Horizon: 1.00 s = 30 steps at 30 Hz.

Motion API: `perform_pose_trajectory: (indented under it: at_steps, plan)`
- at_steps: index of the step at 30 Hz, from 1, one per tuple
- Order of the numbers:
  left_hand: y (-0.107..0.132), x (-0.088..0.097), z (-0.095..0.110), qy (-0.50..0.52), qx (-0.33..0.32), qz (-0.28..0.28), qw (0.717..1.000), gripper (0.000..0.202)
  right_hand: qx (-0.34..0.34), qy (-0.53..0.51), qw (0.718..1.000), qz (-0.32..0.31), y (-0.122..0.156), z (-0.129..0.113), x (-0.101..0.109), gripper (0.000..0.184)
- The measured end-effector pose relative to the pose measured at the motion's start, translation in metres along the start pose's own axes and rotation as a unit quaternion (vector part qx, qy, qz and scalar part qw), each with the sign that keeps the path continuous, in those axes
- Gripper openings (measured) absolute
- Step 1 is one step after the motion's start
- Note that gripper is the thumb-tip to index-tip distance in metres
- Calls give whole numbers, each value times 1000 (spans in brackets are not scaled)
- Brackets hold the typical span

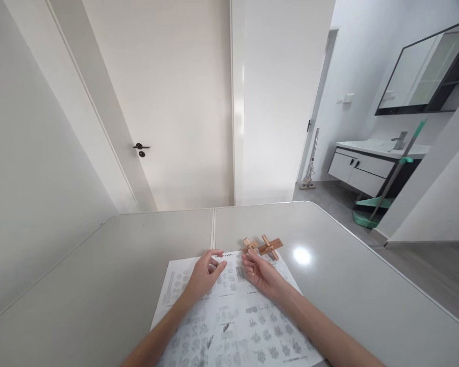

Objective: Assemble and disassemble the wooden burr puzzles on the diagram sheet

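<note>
Two wooden pieces at the far right edge of the paper, side by side. Larger wooden piece (270, 248): flat plate with a round rod lying across it, right-hand one of the pair. Smaller wooden piece (250, 245): just left of it, similar crossed shape, partly hidden by the right hand (263, 274).

Right fingers loosely curled, tips right at the smaller piece; can't tell if touching or gripping. Left hand (205, 274) is over the upper left part of the paper, fingers half bent, thumb apart from them, nothing held. Hands apart from each other.

Paper sheet (229, 300): under both hands and forearms, rows of printed grey figures, text too small to read. It lies on the pale table (99, 285), seam running away from the paper's far edge, bright light reflection right of the pieces.

Beyond table: white door (183, 102), black handle (141, 147). Far right: vanity cabinet (361, 168), mirror (424, 66), green dustpan (365, 219).
</note>
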<state>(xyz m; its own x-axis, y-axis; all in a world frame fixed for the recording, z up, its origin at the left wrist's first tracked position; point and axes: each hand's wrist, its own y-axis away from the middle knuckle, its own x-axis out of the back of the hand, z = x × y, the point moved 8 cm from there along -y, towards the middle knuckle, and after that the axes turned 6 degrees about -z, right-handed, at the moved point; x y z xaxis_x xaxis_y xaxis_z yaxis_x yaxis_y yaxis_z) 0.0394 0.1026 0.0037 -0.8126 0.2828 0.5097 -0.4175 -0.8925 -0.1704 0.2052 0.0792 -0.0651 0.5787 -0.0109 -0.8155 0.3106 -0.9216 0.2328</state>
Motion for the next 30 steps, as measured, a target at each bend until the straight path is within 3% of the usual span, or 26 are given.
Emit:
perform_pose_trajectory:
  at_steps: [10, 17, 30]
  plan:
    - [0, 0, 0, -33, -4, 1, 999, 29, -2, 129, 991, -44, 13, 0, -26, 29]
    - [-1, -4, -4, -14, 6, -30, 999, 37, 5, 133, 990, -48, 12, 0, -26, 29]
    - [0, -3, -3, -8, 12, -24, 1000, 36, 6, 118, 992, -45, 10, -1, -18, 28]
